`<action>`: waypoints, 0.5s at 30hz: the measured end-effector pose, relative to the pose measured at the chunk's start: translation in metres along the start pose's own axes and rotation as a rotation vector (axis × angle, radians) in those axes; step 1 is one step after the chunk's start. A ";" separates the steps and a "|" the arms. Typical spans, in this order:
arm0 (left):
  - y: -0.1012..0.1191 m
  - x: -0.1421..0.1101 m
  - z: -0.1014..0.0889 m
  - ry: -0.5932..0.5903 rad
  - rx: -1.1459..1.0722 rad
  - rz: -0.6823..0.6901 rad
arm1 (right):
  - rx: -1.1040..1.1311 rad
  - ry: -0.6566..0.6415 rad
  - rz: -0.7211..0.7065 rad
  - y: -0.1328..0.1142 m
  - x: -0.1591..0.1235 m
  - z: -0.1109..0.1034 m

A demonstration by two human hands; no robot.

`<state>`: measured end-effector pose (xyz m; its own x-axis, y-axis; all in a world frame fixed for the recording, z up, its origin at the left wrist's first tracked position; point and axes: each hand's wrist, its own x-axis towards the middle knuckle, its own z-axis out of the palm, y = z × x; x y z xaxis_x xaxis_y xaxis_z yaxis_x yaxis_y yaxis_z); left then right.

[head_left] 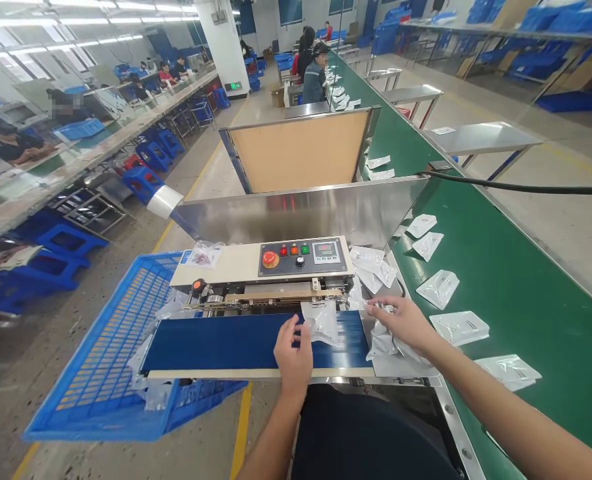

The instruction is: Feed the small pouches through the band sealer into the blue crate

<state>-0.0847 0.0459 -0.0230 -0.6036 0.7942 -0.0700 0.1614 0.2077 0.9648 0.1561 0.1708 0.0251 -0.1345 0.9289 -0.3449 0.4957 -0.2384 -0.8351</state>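
Observation:
A clear plastic bag (321, 323) has its top edge at the sealing band of a cream-coloured bag sealing machine (236, 263), its body lying over the blue belt (216, 343). Beside that bag's left edge is my left hand (296, 357), its fingers curved and apart; whether a fingertip touches the plastic is unclear. My right hand (403, 323) reaches over the pile at the belt's right end, fingertips closed on a plastic bag (382, 341). What is inside the bags cannot be made out. More bags (373, 267) lie behind that hand, against the machine's right end.
A blue plastic basket (101, 347) with bags in it stands under the belt's left end. On the right runs a green conveyor (516, 293) with several spaced bags. A metal panel (296, 207) rises behind the machine. A black cable (526, 185) crosses the conveyor. People work farther back.

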 end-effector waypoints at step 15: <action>0.033 -0.013 0.069 -0.519 -0.122 0.065 | 0.213 -0.134 0.021 0.010 -0.030 -0.013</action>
<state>-0.0179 0.0818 -0.0080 -0.1247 0.9876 -0.0952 0.0747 0.1050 0.9917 0.1765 0.1439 0.0325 -0.2458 0.8806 -0.4051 0.3091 -0.3249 -0.8938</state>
